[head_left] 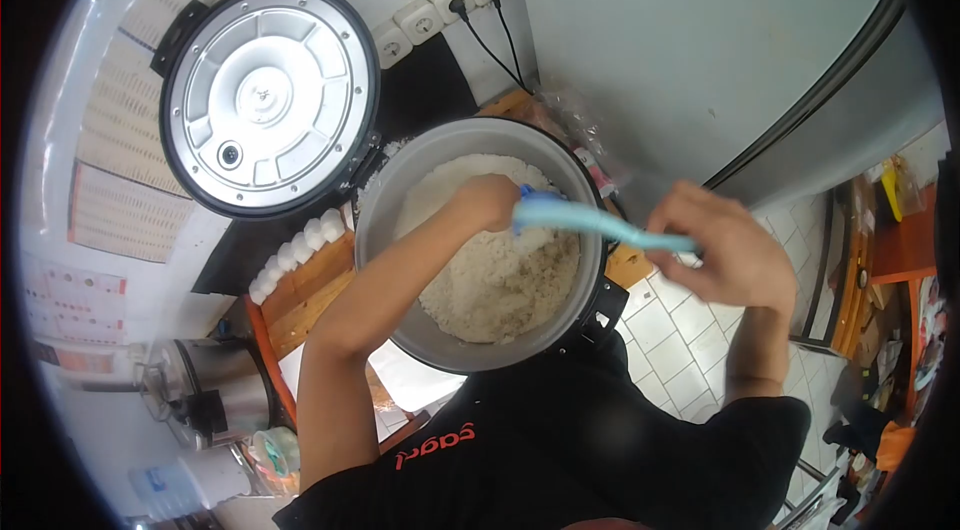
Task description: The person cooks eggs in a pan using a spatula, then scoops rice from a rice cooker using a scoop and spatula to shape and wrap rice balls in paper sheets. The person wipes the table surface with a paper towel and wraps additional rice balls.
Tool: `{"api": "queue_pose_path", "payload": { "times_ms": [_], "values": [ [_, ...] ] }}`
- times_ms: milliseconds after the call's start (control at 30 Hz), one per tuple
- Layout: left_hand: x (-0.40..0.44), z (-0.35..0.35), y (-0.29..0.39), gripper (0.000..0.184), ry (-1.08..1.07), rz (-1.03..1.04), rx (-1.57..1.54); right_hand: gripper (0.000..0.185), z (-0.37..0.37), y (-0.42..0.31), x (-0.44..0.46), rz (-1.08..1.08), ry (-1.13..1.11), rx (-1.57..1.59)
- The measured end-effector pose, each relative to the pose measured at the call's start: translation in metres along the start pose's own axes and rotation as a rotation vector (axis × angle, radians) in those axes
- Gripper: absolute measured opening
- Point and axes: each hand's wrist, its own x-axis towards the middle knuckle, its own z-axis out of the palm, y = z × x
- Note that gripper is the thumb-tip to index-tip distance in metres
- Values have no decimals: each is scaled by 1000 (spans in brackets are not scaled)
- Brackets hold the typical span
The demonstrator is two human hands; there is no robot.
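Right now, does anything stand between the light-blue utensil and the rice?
Nothing visible does: the lid stands open beside the pot. The left hand is over the rice, by one end of the light-blue utensil.

White wall (165, 300) at left, printed sheets (130, 215) stuck to it, glare streaking its outer edge. Row of white sockets (422, 23) beyond, two black plugs (458, 6) in. Big pale grey fridge (690, 50) at upper right. Floor (685, 370): white tiles, darker joints. Wooden table (308, 305), orange edge. Far right: orange-brown furniture (907, 232), perhaps shelving; view bent and dim there.
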Motion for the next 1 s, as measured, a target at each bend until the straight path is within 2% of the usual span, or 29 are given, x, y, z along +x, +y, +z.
{"api": "queue_pose_path", "payload": {
  "times_ms": [67, 133, 267, 367, 467, 567, 633, 767, 800, 867, 1000],
  "values": [
    [18, 27, 18, 18, -437, 93, 211, 26, 13, 12, -5, 83, 246, 107],
    [-1, 39, 30, 17, -387, 127, 187, 31, 25, 29, -9, 133, 422, 124],
    [-35, 40, 21, 20, -358, 166, 122, 33, 56, 45, -12, 352, 532, 520],
    [-79, 13, 4, 28, -408, 165, -39, 38, 73, 50, -20, 399, 540, 464],
    [-128, -12, -21, 34, -425, 21, -348, 42, 90, 35, -21, 246, 583, 344],
    [-168, -13, -21, 34, -167, -194, -644, 41, 101, 7, -3, 76, 336, 334],
    [-176, 2, -20, 31, -36, -244, -873, 45, 131, -4, 21, -78, 282, 271],
    [-180, 26, -10, 26, 219, -307, -1374, 50, 166, -27, 45, -52, 203, -79],
    [-181, 32, -10, 25, 254, -307, -1438, 51, 170, -28, 48, -92, 232, -90],
    [-183, 42, -10, 23, 312, -303, -1564, 50, 165, -36, 52, -64, 150, -91],
    [-191, 45, -15, 20, 337, -296, -1605, 46, 158, -54, 48, -21, 66, -96]
  ]
}}
